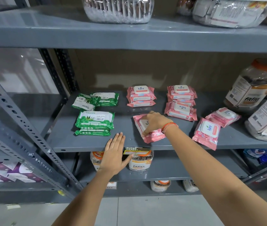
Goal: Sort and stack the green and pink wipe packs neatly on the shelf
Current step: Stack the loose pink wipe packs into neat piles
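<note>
Right now the right hand (157, 122) is pressed down on a pink pack (149, 129) near the front of the grey shelf (126, 118), fingers curled round its edge. That pack is soft and shiny with a white lid, mostly hidden under the hand. The left hand (115, 150) is flat and wide open at the shelf's front edge, holding nothing. Green packs (95, 119) with leaf pictures lie to the left in small piles. More pink packs (141, 95) are stacked behind, and two loose ones (207, 131) lie to the right. Big jars (253, 87) stand at the far right, partly cut off; what's inside them is hard to make out.
</note>
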Tool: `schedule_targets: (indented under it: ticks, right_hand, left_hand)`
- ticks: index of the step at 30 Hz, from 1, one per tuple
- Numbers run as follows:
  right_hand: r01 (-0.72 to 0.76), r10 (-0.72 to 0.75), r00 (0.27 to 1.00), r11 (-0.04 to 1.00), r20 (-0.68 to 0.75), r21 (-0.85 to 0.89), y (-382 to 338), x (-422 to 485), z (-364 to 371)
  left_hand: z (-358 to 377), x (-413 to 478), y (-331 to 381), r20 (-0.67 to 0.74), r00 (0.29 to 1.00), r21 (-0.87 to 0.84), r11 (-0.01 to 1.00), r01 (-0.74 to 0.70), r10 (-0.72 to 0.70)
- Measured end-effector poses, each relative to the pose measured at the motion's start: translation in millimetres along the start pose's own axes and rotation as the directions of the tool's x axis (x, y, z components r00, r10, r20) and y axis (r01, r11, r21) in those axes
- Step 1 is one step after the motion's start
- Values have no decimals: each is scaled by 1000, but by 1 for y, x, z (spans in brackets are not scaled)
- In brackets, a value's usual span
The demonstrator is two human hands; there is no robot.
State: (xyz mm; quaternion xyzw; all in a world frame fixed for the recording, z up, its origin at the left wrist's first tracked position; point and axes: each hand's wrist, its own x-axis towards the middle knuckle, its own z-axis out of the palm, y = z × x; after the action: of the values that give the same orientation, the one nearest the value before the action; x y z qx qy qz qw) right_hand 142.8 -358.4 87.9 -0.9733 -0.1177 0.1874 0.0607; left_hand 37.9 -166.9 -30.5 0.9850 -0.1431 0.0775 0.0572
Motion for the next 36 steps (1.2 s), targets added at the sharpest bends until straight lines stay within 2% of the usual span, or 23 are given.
schedule_targets:
  ticks: [4, 7, 9, 11, 13, 16, 18, 20, 23, 27, 30, 36]
  right_hand:
    - [-285, 277, 946, 958, -169, -28, -19, -2, 13]
    - [-351, 377, 906, 923, -191, 157, -25, 1, 14]
    - [-278, 321, 938, 924, -134, 262, -15, -1, 1]
    - [-136, 142, 990, 974, -20, 181, 1, -5, -16]
    - [27, -29, 995, 999, 98, 23, 13, -7, -25]
    - [123, -124, 978, 992, 169, 16, 25, -3, -14]
    - [125, -127, 986, 992, 111, 23, 27, -4, 2]
    - [95, -96, 995, 995, -32, -29, 24, -5, 16]
    - [-29, 18, 980, 998, -198, -53, 11, -6, 30]
    - [-186, 168, 928, 982, -331, -23, -12, -6, 50]
    - [-213, 192, 921, 977, -340, -25, -15, -3, 52]
    - [-160, 152, 938, 987, -312, -1, -8, -5, 49]
  left_hand:
    - [2, 0, -1, 10, 1000, 15, 1000, 5, -5]
    - [2, 0, -1, 16, 1000, 30, 1000, 4, -5]
    - [2, 0, -1, 14, 1000, 35, 999, 9, -9]
    - [2, 1, -1, 9, 1000, 32, 999, 9, -9]
    - [2, 1, -1, 6, 1000, 25, 1000, 5, -5]
    - [1, 1, 0, -1, 1000, 17, 1000, 5, -5]
    - [1, 1, 0, 2, 1000, 13, 1000, 5, -5]
    - [1, 0, 0, 2, 1000, 12, 1000, 5, -5]
    - [1, 1, 0, 3, 1000, 13, 1000, 7, -7]
    - [2, 0, 0, 16, 1000, 18, 1000, 13, -14]
    - [2, 0, -1, 27, 999, 30, 999, 18, -19]
    - [4, 1, -1, 28, 999, 37, 999, 27, -28]
